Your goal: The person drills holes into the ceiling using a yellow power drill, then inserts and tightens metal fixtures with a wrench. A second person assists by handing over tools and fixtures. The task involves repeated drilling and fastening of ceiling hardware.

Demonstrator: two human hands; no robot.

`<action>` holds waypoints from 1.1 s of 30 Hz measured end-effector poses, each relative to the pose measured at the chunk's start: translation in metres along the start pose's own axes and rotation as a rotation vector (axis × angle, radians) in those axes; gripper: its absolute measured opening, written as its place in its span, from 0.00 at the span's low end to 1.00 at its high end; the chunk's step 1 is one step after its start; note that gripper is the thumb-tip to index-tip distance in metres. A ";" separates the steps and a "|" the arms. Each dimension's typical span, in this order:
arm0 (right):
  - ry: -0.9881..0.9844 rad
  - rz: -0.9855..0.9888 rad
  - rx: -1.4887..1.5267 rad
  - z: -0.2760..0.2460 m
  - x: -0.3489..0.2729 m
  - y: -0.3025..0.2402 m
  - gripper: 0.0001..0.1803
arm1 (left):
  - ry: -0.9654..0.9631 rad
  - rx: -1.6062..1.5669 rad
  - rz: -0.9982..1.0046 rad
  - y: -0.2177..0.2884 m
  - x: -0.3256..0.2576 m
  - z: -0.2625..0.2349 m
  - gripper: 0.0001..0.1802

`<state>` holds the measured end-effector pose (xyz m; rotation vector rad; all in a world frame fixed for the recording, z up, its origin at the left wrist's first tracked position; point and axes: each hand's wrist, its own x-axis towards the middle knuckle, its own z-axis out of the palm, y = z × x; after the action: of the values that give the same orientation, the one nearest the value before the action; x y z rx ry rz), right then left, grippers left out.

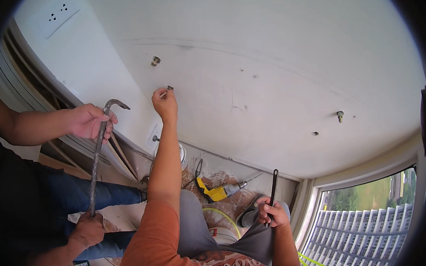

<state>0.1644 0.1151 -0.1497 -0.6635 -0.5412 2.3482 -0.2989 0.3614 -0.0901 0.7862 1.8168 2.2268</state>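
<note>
One small metal piece (170, 88) at the left hand's (165, 105) fingertips, just above the fingers (159, 93).

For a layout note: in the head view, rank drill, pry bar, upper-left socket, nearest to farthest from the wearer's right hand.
From the right hand:
1. Drill: just left
2. Pry bar: farther left
3. Socket: upper left

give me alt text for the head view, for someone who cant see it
A person's left hand pinches a bolt at a white wall; the right hand holds a black tool. At left, a co-worker holds a bent metal bar. A yellow drill lies on the floor.
</note>
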 end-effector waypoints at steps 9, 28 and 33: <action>0.025 -0.041 -0.059 -0.001 -0.012 0.004 0.15 | -0.342 0.231 -0.004 0.000 -0.146 -0.145 0.17; 0.124 -0.163 -0.162 -0.005 -0.037 0.010 0.15 | -1.118 0.086 -0.368 0.028 -0.390 -0.267 0.10; 0.140 -0.160 -0.122 -0.010 -0.041 0.011 0.15 | -1.142 0.152 -0.246 0.020 -0.392 -0.262 0.08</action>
<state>0.1931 0.0821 -0.1499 -0.8034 -0.6532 2.1151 -0.0907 -0.0420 -0.2186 1.3657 1.3422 1.0445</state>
